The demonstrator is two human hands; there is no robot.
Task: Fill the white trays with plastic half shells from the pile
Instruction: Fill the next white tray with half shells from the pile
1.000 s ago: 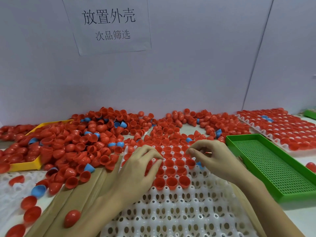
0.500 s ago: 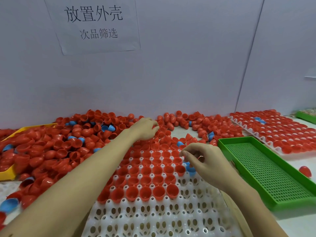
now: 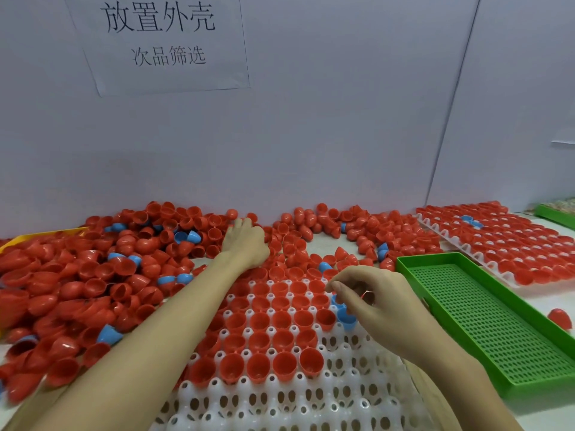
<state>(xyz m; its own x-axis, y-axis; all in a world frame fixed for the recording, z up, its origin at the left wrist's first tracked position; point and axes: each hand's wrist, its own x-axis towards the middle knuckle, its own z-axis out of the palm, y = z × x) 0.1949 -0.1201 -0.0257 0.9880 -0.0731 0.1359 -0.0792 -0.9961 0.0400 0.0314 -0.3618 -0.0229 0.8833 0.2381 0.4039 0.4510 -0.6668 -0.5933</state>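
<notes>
A white tray (image 3: 280, 405) with cup-shaped holes lies in front of me; its far rows hold red half shells (image 3: 280, 318), open side up. Behind and left of it spreads the pile of red half shells (image 3: 124, 259) with a few blue ones mixed in. My left hand (image 3: 245, 244) reaches over the tray into the back of the pile, its fingertips buried among shells. My right hand (image 3: 373, 300) hovers over the tray's right edge with curled fingers, and a bit of a red half shell (image 3: 367, 295) shows between them. Two blue shells (image 3: 345, 315) sit just under it.
A green perforated tray (image 3: 485, 321) lies right of the white tray. A filled white tray (image 3: 497, 237) sits at the back right, another green tray (image 3: 557, 213) beyond it. A yellow tray (image 3: 40, 234) edge shows at left. One loose red shell (image 3: 560, 317) lies far right. A wall stands close behind.
My left hand has left the tray and stretched forward into the pile at the back. My right hand has stayed over the tray's right edge with its fingers curled.
</notes>
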